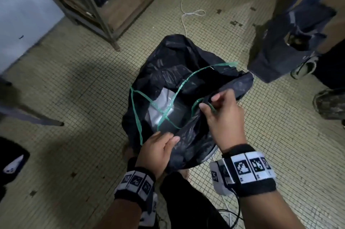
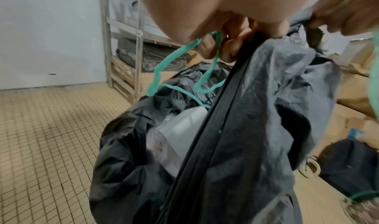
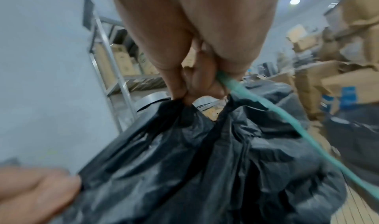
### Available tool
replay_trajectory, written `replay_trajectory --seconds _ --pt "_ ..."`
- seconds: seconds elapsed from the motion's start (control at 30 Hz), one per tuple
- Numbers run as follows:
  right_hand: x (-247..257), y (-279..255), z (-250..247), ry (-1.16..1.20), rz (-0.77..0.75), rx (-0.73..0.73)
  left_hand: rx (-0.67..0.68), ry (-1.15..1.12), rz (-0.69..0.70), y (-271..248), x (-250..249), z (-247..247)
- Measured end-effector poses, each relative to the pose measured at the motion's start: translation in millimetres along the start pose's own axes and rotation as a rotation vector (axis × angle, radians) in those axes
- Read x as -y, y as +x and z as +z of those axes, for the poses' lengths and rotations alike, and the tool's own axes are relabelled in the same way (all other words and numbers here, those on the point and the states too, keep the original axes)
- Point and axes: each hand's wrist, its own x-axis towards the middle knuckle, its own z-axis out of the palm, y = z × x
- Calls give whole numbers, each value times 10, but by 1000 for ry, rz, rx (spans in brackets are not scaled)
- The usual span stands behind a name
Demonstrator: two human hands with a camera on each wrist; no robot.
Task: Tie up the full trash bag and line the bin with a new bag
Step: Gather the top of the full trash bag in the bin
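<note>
A small-tiled beige floor (image 1: 78, 86) meets a pale wall (image 1: 22, 8), beside metal shelving (image 1: 97, 14) and cardboard boxes (image 3: 336, 75).

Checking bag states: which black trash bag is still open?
The black trash bag gripped by both hands: its mouth gapes, drawstring loose. The one at right is cinched.

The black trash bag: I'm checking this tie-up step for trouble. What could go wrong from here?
1. The black trash bag still gapes, with clear plastic waste at the mouth; tipping it might spill that.
2. The green drawstring hangs in loose loops; pulling could tangle it rather than close the mouth.
3. The left hand and right hand grip only the near rim; thin plastic may stretch or tear.
</note>
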Motion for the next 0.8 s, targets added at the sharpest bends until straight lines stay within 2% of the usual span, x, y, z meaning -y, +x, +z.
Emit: replay_trajectory --seconds 0.13,0.27,0.33,0.5,0.67,0.8 --pt "212 29 -7 -358 -216 65 -86 -1 -5 35 13 -171" --pt "370 104 -15 -419 -557 315 -125 -2 -5 190 -44 -412" --pt "464 125 25 -414 -632 393 -133 16 22 290 -98 -541" --pt "675 221 86 -265 -680 375 -172 33 43 417 -130 -791" --pt "851 288 87 -230 -714 411 -145 19 70 314 -23 -764" --pt "842 371 21 -196 -639 350 -84 51 -113 28 312 -648"
